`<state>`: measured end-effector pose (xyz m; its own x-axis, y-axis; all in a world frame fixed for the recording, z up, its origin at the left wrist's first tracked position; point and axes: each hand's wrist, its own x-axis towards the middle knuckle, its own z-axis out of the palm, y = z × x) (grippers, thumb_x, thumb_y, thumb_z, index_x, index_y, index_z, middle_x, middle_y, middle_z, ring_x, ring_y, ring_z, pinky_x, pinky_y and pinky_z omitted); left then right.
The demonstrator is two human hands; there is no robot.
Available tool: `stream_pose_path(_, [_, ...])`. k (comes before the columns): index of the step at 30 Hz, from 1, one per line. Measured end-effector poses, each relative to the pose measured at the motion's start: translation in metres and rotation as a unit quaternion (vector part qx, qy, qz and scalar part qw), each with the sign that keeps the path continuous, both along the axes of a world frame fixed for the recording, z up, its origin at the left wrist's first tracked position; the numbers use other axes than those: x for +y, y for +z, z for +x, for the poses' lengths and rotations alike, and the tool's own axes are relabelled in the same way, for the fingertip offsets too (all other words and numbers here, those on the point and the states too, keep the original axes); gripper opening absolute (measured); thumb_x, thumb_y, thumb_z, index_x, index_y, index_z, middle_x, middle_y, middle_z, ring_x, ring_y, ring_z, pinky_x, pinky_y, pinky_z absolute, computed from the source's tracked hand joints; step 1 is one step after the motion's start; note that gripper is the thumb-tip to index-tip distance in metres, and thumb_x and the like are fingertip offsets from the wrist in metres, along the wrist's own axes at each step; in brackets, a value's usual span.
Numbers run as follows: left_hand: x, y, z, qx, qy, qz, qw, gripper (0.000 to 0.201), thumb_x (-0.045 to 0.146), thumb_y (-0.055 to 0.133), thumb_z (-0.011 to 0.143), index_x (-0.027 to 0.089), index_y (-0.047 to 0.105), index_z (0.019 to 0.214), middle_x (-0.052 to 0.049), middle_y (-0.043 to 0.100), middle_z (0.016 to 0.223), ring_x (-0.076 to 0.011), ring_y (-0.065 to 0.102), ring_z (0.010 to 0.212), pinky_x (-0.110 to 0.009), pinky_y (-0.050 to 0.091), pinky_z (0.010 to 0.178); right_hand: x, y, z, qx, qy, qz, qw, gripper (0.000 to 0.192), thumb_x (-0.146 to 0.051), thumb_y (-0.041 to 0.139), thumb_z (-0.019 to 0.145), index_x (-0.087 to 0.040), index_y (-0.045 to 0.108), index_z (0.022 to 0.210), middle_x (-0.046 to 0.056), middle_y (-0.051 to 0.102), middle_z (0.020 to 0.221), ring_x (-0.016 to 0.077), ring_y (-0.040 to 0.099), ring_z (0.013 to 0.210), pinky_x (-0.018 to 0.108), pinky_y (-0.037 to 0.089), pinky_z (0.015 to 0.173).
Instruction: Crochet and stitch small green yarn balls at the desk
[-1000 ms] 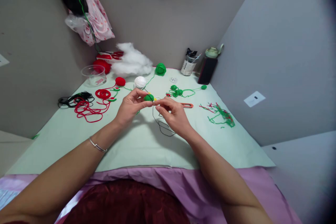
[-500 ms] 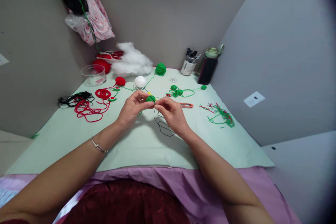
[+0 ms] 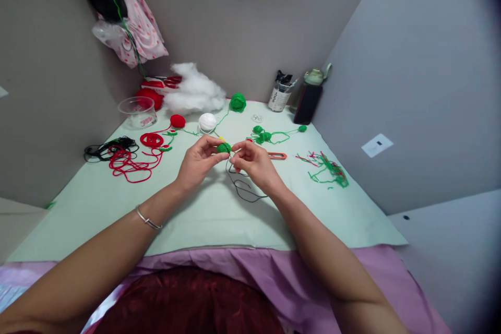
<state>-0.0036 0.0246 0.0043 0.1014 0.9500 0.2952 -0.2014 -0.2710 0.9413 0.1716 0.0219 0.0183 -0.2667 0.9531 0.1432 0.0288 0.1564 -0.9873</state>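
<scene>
Left fingers (image 3: 219,142) pinched shut round small green crocheted piece (image 3: 224,147), thumb under, index over; piece held just above the worktop (image 3: 195,214), slightly nearer the body than the white yarn ball (image 3: 207,121). Right fingers (image 3: 236,152) closed tip to tip just right of the piece, apparently nipping a fine black thread (image 3: 245,190); needle, if any, too small to make out. Compared with half a second ago: right hand (image 3: 256,166) drawn a touch closer to the piece and slightly raised, black thread loop below now trailing further toward the body and lying slacker on the worktop. Judged as a stitch being pulled through or reset on the green piece, work staying at the same spot. Left hand (image 3: 198,162) almost unmoved, wrist straight, palm turned inward, bracelet (image 3: 147,218) on forearm. Right wrist bent a little, knuckles up, remaining fingers curled loosely. Both forearms converging from the near edge of the worktop. Left of the white yarn ball: red yarn tangle (image 3: 131,162); right of it: orange clip (image 3: 277,155), green scraps (image 3: 329,171).
</scene>
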Motion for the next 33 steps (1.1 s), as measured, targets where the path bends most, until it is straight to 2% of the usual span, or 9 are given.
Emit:
stream_pose_path(4, [0.002, 0.000, -0.001, 0.013, -0.017, -0.010, 1.000, 0.032, 0.027, 0.086, 0.068, 0.018, 0.063, 0.087, -0.002, 0.070, 0.089, -0.0157, 0.065, 0.083, -0.032, 0.052, 0.082, -0.002, 0.001, 0.000, 0.054, 0.015, -0.019, 0.998, 0.031, -0.029, 0.075, 0.074, -0.019, 0.056, 0.096, -0.005, 0.063, 0.070, 0.0110, 0.060, 0.059, 0.029, 0.052, 0.065])
stream_pose_path(7, [0.004, -0.001, -0.004, 0.014, -0.004, -0.016, 1.000, 0.034, 0.027, 0.087, 0.067, 0.018, 0.063, 0.089, -0.001, 0.070, 0.090, -0.0157, 0.065, 0.083, -0.032, 0.051, 0.081, -0.003, 0.003, 0.002, 0.034, 0.013, 0.002, 0.999, 0.026, -0.032, 0.071, 0.080, -0.020, 0.057, 0.099, -0.002, 0.065, 0.077, 0.0136, 0.065, 0.068, 0.031, 0.055, 0.070])
stream_pose_path(11, [0.004, -0.002, -0.004, 0.031, 0.001, -0.008, 0.999, 0.034, 0.029, 0.087, 0.066, 0.018, 0.066, 0.091, -0.003, 0.070, 0.092, -0.0173, 0.065, 0.087, -0.033, 0.052, 0.085, -0.006, 0.004, 0.003, -0.134, -0.061, 0.160, 0.976, 0.010, -0.030, 0.062, 0.090, -0.020, 0.064, 0.093, 0.003, 0.067, 0.092, 0.0133, 0.063, 0.070, 0.029, 0.050, 0.067])
stream_pose_path(14, [0.002, -0.003, -0.002, 0.045, -0.011, -0.004, 0.999, 0.034, 0.032, 0.087, 0.068, 0.018, 0.069, 0.092, -0.003, 0.070, 0.091, -0.0178, 0.065, 0.085, -0.033, 0.053, 0.083, -0.008, 0.002, 0.001, -0.201, -0.071, 0.238, 0.948, 0.010, -0.027, 0.063, 0.091, -0.020, 0.067, 0.086, 0.003, 0.065, 0.087, 0.0135, 0.058, 0.070, 0.029, 0.045, 0.066])
stream_pose_path(21, [0.002, -0.007, -0.002, 0.089, -0.017, 0.027, 0.996, 0.030, 0.028, 0.085, 0.069, 0.019, 0.072, 0.095, -0.003, 0.069, 0.092, -0.0166, 0.063, 0.083, -0.032, 0.051, 0.080, -0.004, 0.000, 0.001, -0.179, -0.077, 0.197, 0.961, 0.006, -0.023, 0.065, 0.088, -0.019, 0.065, 0.083, 0.001, 0.065, 0.080, 0.0125, 0.058, 0.068, 0.027, 0.044, 0.063])
stream_pose_path(24, [0.003, -0.005, -0.003, 0.101, -0.038, 0.035, 0.993, 0.028, 0.028, 0.084, 0.071, 0.019, 0.072, 0.094, -0.003, 0.068, 0.092, -0.0159, 0.061, 0.079, -0.032, 0.051, 0.076, -0.007, 0.009, 0.005, -0.151, -0.086, 0.221, 0.960, 0.009, -0.023, 0.064, 0.087, -0.020, 0.067, 0.079, 0.002, 0.064, 0.081, 0.0137, 0.059, 0.074, 0.027, 0.045, 0.064])
stream_pose_path(27, [0.004, -0.004, -0.005, 0.118, -0.035, 0.050, 0.991, 0.025, 0.026, 0.083, 0.071, 0.020, 0.073, 0.093, -0.003, 0.066, 0.089, -0.0154, 0.060, 0.077, -0.033, 0.050, 0.076, -0.009, 0.022, 0.011, -0.060, -0.145, 0.220, 0.963, 0.011, -0.030, 0.066, 0.088, -0.021, 0.066, 0.082, 0.004, 0.067, 0.089, 0.0160, 0.061, 0.083, 0.028, 0.049, 0.068])
stream_pose_path(30, [0.006, -0.005, -0.007, 0.131, -0.033, 0.059, 0.989, 0.024, 0.025, 0.082, 0.071, 0.020, 0.073, 0.093, -0.003, 0.065, 0.090, -0.0156, 0.059, 0.077, -0.034, 0.050, 0.077, -0.007, 0.036, 0.018, 0.052, -0.159, 0.140, 0.976, 0.022, -0.043, 0.066, 0.089, -0.023, 0.060, 0.090, 0.004, 0.069, 0.093, 0.0168, 0.064, 0.086, 0.027, 0.052, 0.066])
stream_pose_path(33, [0.010, -0.008, -0.011, 0.146, -0.037, 0.075, 0.986, 0.024, 0.025, 0.081, 0.073, 0.021, 0.074, 0.095, -0.004, 0.064, 0.093, -0.0160, 0.059, 0.078, -0.034, 0.051, 0.078, -0.009, 0.060, 0.032, 0.069, -0.074, 0.028, 0.994, 0.034, -0.052, 0.068, 0.087, -0.022, 0.053, 0.084, -0.002, 0.063, 0.072, 0.0117, 0.061, 0.063, 0.023, 0.045, 0.052])
